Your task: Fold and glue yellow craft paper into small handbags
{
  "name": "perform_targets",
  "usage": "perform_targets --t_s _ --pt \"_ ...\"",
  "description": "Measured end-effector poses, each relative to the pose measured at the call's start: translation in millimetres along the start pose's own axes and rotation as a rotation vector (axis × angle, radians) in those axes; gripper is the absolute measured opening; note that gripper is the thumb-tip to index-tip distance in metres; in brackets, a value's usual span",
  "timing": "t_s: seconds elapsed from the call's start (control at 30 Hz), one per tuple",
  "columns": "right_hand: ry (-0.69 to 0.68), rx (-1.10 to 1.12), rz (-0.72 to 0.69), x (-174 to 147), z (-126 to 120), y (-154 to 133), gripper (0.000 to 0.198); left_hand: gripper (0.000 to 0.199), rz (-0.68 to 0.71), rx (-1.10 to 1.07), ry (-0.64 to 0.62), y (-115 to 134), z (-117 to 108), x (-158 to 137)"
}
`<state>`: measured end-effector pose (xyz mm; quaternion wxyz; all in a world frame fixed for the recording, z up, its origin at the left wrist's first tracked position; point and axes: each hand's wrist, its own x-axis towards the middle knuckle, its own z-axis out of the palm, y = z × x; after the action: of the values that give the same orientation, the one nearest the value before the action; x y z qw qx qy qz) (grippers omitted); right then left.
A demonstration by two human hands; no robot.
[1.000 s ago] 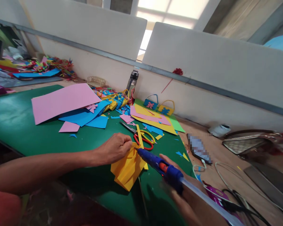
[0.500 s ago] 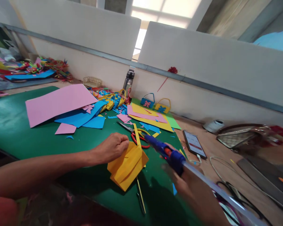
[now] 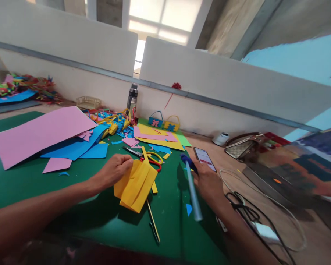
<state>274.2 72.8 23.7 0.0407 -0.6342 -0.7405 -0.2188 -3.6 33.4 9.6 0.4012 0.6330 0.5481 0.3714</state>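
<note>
My left hand (image 3: pixel 114 171) is closed on the upper left edge of a folded yellow paper bag (image 3: pixel 138 186), held tilted above the green mat (image 3: pixel 79 221). A yellow paper strip stands up from the bag's top edge. In my right hand (image 3: pixel 208 182) is a blue glue gun (image 3: pixel 188 161), with a long clear glue stick (image 3: pixel 194 195) sticking out of its back toward me. The gun is apart from the bag, to its right. Scissors (image 3: pixel 154 158) with red and yellow handles lie just behind the bag. A thin pen-like stick (image 3: pixel 153 222) lies in front of it.
Pink sheets (image 3: pixel 44 134) and blue sheets (image 3: pixel 79 143) lie left. Two small finished paper bags (image 3: pixel 171 124) stand at the back by a bottle (image 3: pixel 132 97). A phone (image 3: pixel 205 158), cables (image 3: pixel 245 209) and a handbag (image 3: pixel 242 145) are on the right.
My right hand has drawn the glue gun away from the yellow bag, rightward and down toward the mat. My left hand still holds the bag. The view has turned to the right.
</note>
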Motion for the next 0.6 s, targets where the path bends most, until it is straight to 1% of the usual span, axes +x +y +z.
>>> perform_targets --t_s 0.13,0.2,0.3,0.43,0.53,0.6 --pt "-0.051 -0.085 -0.038 -3.3 12.5 -1.9 0.062 0.032 -0.040 -0.024 0.010 1.4 -5.9 1.6" --pt "-0.079 -0.116 -0.055 -5.2 17.2 -5.0 0.064 0.031 -0.053 -0.037 0.018 2.5 -11.4 3.0" --pt "-0.120 -0.139 -0.058 -8.9 16.6 -10.4 0.055 0.030 -0.066 -0.050 0.039 2.8 -20.1 6.5" --pt "-0.140 -0.110 -0.085 -12.3 0.8 -21.3 0.038 0.030 -0.124 -0.007 0.014 1.1 -25.2 10.5" --pt "-0.187 0.031 -0.113 -9.3 -13.2 -38.2 0.040 0.030 -0.113 0.042 -0.021 -1.1 -24.0 11.8" --pt "-0.310 0.316 -0.100 -4.5 -18.0 -53.2 0.047 0.029 -0.088 0.065 -0.025 -2.2 -22.8 12.4"
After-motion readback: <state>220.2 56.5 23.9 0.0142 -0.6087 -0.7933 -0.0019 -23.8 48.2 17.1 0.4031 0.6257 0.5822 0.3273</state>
